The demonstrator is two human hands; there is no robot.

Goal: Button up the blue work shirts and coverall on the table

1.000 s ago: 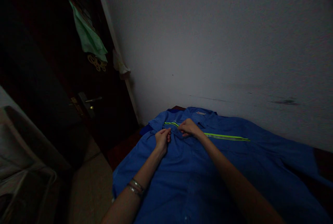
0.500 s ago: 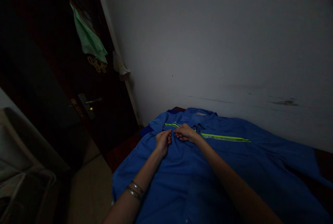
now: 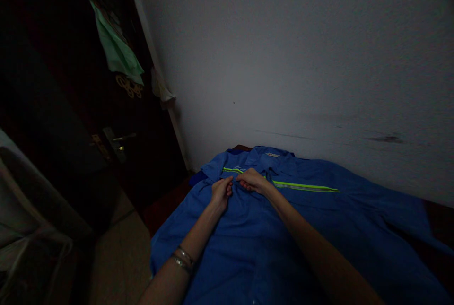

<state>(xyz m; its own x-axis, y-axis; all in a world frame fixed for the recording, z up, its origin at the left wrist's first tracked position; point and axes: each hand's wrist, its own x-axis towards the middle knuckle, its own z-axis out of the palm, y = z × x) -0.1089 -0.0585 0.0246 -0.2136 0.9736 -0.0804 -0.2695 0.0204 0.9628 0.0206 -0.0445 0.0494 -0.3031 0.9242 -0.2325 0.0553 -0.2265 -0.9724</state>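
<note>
Two bare hands close on the front of a blue work shirt (image 3: 227,243) in a dimly lit room, the left hand (image 3: 222,190) and the right hand (image 3: 251,180) both pinching its cloth, thumbs against curled fingers, their tips nearly meeting; whether a button sits between them is too small to tell. The shirt lies spread front side up beneath the grip, reaching toward the wearer of the camera and far out to the right, where a sleeve (image 3: 400,210) extends. Just beyond the fingertips and to their right runs a yellow-green and grey reflective stripe (image 3: 307,187), and past it, farther from the wearer, the collar (image 3: 252,155) stands open around a small white label (image 3: 272,154). Two silvery bracelets (image 3: 183,257) circle the left wrist, nearer the wearer than the grip. Darker blue fabric (image 3: 197,178) shows from under the shirt to the left of the hands, beside a reddish-brown surface (image 3: 166,205). Well to the left of the grip stands a dark door (image 3: 152,153) with a metal handle (image 3: 124,137) and a hanging pale green cloth (image 3: 115,52); a scuffed, pale wall (image 3: 283,59) rises behind the shirt.
</note>
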